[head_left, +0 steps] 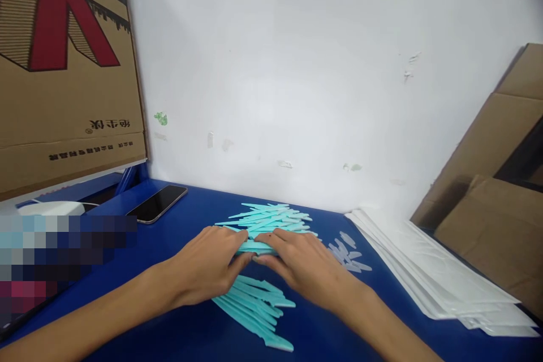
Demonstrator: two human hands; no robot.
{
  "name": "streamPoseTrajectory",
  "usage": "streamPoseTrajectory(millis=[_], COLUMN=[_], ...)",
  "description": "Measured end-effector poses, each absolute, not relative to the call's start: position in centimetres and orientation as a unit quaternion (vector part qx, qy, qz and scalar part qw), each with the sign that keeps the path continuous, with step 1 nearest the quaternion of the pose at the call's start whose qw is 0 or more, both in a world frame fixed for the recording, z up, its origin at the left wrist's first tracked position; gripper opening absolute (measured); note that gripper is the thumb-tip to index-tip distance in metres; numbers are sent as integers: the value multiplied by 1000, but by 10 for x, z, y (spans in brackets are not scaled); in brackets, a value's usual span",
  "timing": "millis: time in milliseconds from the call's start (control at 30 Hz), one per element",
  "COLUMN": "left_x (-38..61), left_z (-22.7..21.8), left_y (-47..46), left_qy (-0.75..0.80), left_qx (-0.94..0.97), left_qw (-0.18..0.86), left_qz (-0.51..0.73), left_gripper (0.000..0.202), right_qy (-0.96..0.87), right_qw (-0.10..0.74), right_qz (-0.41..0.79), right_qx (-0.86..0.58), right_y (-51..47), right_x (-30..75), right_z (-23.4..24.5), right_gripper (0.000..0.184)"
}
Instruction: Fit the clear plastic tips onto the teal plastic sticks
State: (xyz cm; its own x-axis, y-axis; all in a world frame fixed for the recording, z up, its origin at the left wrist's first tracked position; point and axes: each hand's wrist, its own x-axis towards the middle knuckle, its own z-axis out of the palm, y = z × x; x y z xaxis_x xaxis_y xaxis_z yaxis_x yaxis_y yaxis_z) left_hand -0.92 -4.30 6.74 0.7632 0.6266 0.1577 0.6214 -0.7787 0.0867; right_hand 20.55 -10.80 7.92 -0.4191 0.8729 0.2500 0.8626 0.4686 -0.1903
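My left hand (214, 260) and my right hand (297, 260) meet at the middle of the blue table. Between their thumbs and fingertips they pinch a turquoise eyebrow razor (258, 247), or perhaps a small bundle of them; the fingers hide most of it. Just beyond my hands lies a loose heap of turquoise eyebrow razors (275, 216), slim and pointed at one end. Nearer to me, below my hands, several more razors (250, 308) lie side by side in a slanting row. Small translucent plastic pieces (345, 253) lie to the right of my right hand.
A stack of white plastic bags (432, 271) lies on the table's right side, beside brown cardboard (479, 226). At the back left lies a phone (159, 203). A large printed carton (72, 96) stands at far left, with a blurred-out patch below it. A white wall (288, 79) closes the back.
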Motion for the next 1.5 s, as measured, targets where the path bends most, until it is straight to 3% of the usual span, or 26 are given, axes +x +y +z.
streamPoseTrajectory(millis=[100,433,767,1000,1167,1500], left_x=[-12,-12,-4,-7,-8,-2], left_z=[69,82,75,73,73,68], left_y=[-47,-50,-53,-42,-34,-47], left_qy=[299,262,251,258,268,269], left_qx=[949,961,952,913,894,863], left_qw=[35,68,148,289,329,403], left_qz=[89,55,98,127,144,143], left_gripper=[34,41,46,52,61,59], right_qy=[-857,-865,-851,-838,-807,-801], right_qw=[103,122,162,193,269,294], right_qz=[-16,3,17,89,108,144], right_qx=[-505,-488,-499,-502,-515,-501], right_y=[-113,-121,-127,-115,-114,-115], right_x=[214,223,242,254,255,232], right_z=[83,87,79,89,90,69], right_gripper=[28,24,32,37,35,36])
